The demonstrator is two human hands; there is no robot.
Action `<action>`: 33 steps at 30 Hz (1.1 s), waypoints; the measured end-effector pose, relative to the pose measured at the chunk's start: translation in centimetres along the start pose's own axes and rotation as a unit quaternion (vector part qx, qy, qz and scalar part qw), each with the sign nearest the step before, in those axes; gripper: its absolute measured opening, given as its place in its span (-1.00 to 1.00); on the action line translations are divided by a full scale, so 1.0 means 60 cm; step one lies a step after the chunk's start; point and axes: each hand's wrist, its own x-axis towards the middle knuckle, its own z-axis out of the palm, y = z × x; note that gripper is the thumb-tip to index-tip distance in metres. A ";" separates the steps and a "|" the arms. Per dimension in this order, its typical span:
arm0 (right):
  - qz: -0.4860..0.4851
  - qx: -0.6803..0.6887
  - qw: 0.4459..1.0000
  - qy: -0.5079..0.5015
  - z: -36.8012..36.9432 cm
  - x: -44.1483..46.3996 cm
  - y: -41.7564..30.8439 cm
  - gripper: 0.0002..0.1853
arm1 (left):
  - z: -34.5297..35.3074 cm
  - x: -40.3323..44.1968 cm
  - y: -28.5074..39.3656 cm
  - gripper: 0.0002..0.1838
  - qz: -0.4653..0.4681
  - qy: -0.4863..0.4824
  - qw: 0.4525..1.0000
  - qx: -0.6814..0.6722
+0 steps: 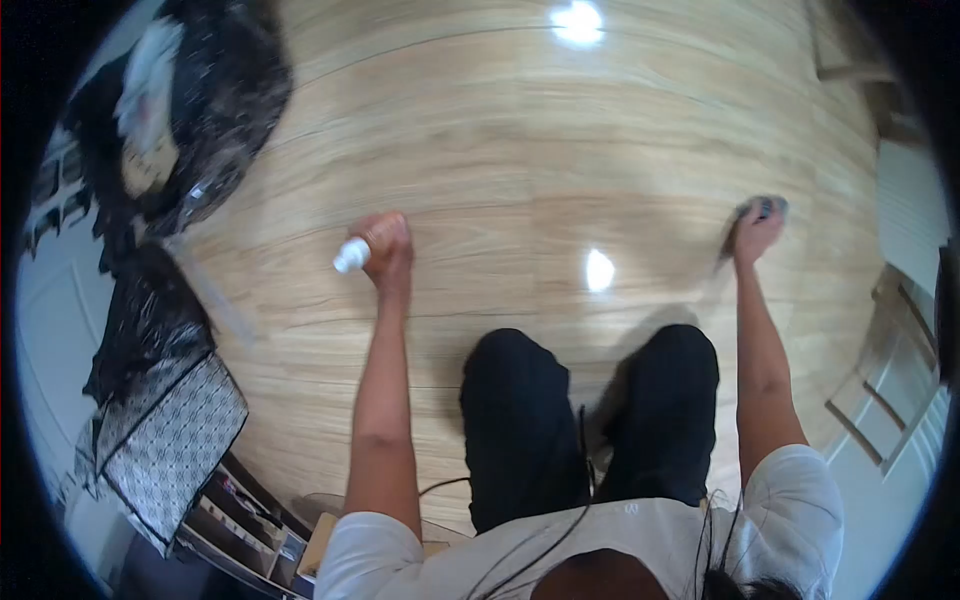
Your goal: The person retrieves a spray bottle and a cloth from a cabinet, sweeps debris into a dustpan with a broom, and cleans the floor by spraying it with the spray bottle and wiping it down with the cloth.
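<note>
My left hand (390,245) is closed around what looks like a bottle, held over the wood-look floor (470,180). Only its white top (351,255) sticks out, toward the left; the rest is hidden in my fist. Out to the right, my right hand (758,236) is closed with its fingers over a small dark grey item (771,207) low at the floor. Motion blur and my fingers hide what kind of thing it is. My two hands are wide apart, beyond my bent knees.
Black plastic bags (235,90) lie at the upper left, another black bag (155,320) below them. A patterned box (175,440) sits on a shelf unit (235,530) at the lower left. Wooden furniture legs (855,430) stand at the right. Light reflects off the floor.
</note>
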 end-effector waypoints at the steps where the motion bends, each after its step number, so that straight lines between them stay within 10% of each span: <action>1: 0.062 -0.070 0.994 0.051 0.035 0.017 -0.021 -0.57 | -0.037 -0.021 0.015 -0.52 -0.007 0.021 1.000 -0.005; 6: -0.138 0.158 0.977 -0.044 0.173 0.009 -0.470 -0.56 | -0.223 -0.072 0.039 -0.55 0.088 0.083 0.987 0.102; 12: -0.422 0.419 0.786 -0.172 0.161 -0.253 -1.004 -0.64 | -0.315 -0.084 -0.005 -0.50 0.105 0.073 0.958 0.256; 17: -0.492 0.352 0.697 -0.384 0.098 -0.504 -1.235 -0.66 | -0.306 -0.082 0.006 -0.51 0.037 0.065 0.983 0.167; 21: -0.593 0.441 0.585 -0.333 0.046 -0.540 -1.182 -0.70 | -0.305 -0.084 0.010 -0.46 0.090 0.041 0.971 0.217; 28: -0.343 0.218 0.867 -0.289 -0.005 -0.240 -0.660 -0.56 | -0.319 -0.081 -0.050 -0.50 0.114 0.059 0.984 0.127; 33: -0.110 0.067 0.982 -0.135 -0.025 -0.285 -0.372 -0.58 | -0.304 -0.073 -0.018 -0.65 0.134 0.030 0.981 0.139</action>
